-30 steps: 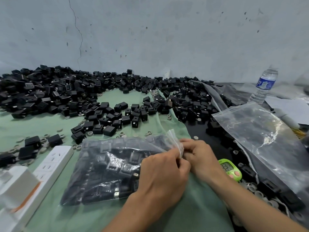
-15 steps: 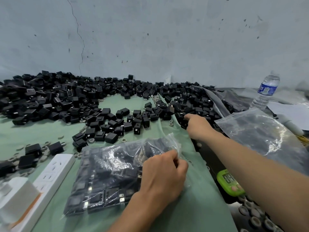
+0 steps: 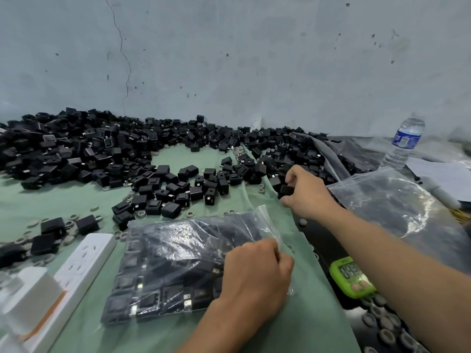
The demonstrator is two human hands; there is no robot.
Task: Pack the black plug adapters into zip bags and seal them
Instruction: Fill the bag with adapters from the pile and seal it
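Black plug adapter [image 3: 286, 190], clasped in my right grip [image 3: 309, 192], lies at the pile [image 3: 102, 154] toward the table's [image 3: 51, 200] far edge. My left grip [image 3: 257, 273] pinches the zip bag's [image 3: 173, 263] mouth. Filling step, I judge; next, carry it in.

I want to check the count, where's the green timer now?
Head view, lower right: the green timer sits on the dark surface just past the green cloth, between the left hand and the right forearm.
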